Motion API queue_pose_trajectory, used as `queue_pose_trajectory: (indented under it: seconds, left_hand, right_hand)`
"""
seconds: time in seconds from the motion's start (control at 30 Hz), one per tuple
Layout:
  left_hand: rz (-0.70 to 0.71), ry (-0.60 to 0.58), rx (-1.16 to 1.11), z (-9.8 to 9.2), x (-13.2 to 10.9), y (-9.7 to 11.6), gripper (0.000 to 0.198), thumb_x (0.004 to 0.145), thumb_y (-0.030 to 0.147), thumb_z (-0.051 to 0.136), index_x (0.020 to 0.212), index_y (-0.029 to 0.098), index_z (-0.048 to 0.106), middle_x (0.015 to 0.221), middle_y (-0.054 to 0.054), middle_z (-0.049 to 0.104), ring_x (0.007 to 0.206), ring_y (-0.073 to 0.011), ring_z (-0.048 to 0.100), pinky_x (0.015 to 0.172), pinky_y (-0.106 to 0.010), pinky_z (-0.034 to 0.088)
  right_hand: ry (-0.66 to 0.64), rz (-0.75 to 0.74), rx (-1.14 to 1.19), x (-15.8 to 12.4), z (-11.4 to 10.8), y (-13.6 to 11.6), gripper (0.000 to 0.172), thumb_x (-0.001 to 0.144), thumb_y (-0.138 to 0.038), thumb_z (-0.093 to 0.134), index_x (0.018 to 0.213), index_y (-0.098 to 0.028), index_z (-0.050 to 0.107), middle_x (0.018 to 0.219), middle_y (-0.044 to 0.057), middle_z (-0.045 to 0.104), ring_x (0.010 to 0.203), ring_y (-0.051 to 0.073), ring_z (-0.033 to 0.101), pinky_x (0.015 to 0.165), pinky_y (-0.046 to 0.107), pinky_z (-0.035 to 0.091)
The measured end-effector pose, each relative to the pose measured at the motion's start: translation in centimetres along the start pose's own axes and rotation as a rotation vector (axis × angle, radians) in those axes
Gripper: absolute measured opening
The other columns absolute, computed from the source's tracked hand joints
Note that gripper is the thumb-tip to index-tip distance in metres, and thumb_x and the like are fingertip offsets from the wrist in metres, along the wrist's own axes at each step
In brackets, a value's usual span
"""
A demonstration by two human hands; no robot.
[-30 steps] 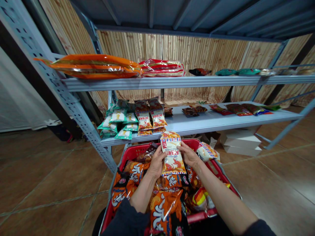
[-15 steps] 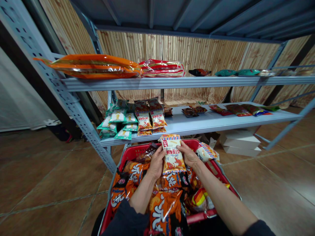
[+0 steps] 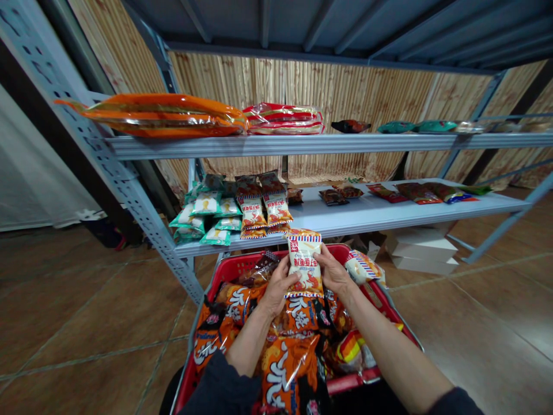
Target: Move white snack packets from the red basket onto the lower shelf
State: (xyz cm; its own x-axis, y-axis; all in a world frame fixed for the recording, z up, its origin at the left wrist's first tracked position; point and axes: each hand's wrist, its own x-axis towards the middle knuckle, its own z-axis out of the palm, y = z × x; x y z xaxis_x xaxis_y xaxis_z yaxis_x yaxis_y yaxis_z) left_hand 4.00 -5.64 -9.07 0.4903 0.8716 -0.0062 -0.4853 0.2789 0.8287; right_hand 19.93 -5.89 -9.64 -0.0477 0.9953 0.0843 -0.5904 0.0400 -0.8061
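Watching the head-camera feed, I have a white snack packet (image 3: 303, 264) held nearly upright over a red shopping basket (image 3: 233, 268), just near of the lower shelf's edge. It is a puffy, slightly crinkled foil pouch with red-and-blue striped bands along its top and bottom, red Chinese lettering down the front and small orange-red pictures near its base. The left hand (image 3: 279, 285) clamps its left edge, with the fingers (image 3: 294, 278) together against the front. The right hand (image 3: 332, 271) presses the right edge, with the fingers (image 3: 318, 253) close together on the pouch. Below, orange-and-black snack bags (image 3: 289, 369) fill the basket, and a matching striped packet (image 3: 363, 268) lies at its far right corner. On the far side, stacks of similar white packets (image 3: 265, 207) and green-and-white packets (image 3: 203, 210) sit on the lower shelf of grey perforated metal shelving (image 3: 142, 207). A long orange bag (image 3: 159, 115) lies on the upper shelf.
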Motion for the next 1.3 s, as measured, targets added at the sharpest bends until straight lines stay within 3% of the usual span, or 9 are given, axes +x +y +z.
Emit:
queue_pose_trajectory:
  seconds: [0.27,0.57,1.0,1.13,1.3]
  left_hand:
    - [0.015,-0.007,0.006,-0.01,-0.36,0.08,0.048,0.067,0.019,0.063,0.115,0.019,0.053,0.116,-0.009,0.058,0.102,-0.0250,0.056,0.087,-0.036,0.043]
    - [0.021,-0.070,0.022,0.33,-0.42,0.31,0.068,0.065,0.011,0.064,0.128,0.023,0.041,0.128,-0.008,0.049,0.113,-0.0257,0.048,0.094,-0.036,0.038]
    - [0.008,-0.075,0.006,0.50,-0.51,0.31,0.075,0.057,0.002,0.057,0.127,0.024,0.042,0.125,-0.006,0.052,0.108,-0.0252,0.052,0.091,-0.036,0.040]
    - [0.009,-0.070,0.003,0.56,-0.62,0.42,0.071,0.060,0.004,0.059,0.126,0.023,0.042,0.126,-0.006,0.051,0.109,-0.0251,0.051,0.092,-0.035,0.039]
    - [0.023,-0.064,-0.008,0.69,-0.81,0.55,0.052,0.072,0.019,0.060,0.123,0.021,0.046,0.122,-0.008,0.054,0.108,-0.0239,0.052,0.092,-0.035,0.039]
  right_hand:
    - [0.003,-0.018,0.007,-0.05,0.20,-0.17,0.054,0.069,-0.023,0.063,0.117,-0.033,0.041,0.106,-0.001,0.063,0.089,0.020,0.062,0.075,0.036,0.050]
    - [0.021,-0.054,0.037,0.14,0.09,-0.10,0.055,0.070,-0.023,0.063,0.118,-0.034,0.039,0.108,-0.001,0.062,0.090,0.019,0.061,0.075,0.035,0.050]
    - [0.011,-0.050,0.035,0.23,-0.10,0.11,0.056,0.071,-0.025,0.064,0.119,-0.036,0.038,0.106,-0.001,0.063,0.092,0.020,0.061,0.075,0.036,0.050]
    - [0.014,-0.038,0.062,0.23,-0.21,0.14,0.054,0.072,-0.024,0.062,0.120,-0.036,0.038,0.106,-0.001,0.063,0.093,0.020,0.061,0.074,0.036,0.051]
    - [0.020,-0.023,0.055,0.06,-0.15,-0.02,0.058,0.072,-0.026,0.062,0.121,-0.037,0.036,0.106,-0.001,0.063,0.090,0.020,0.062,0.073,0.037,0.052]
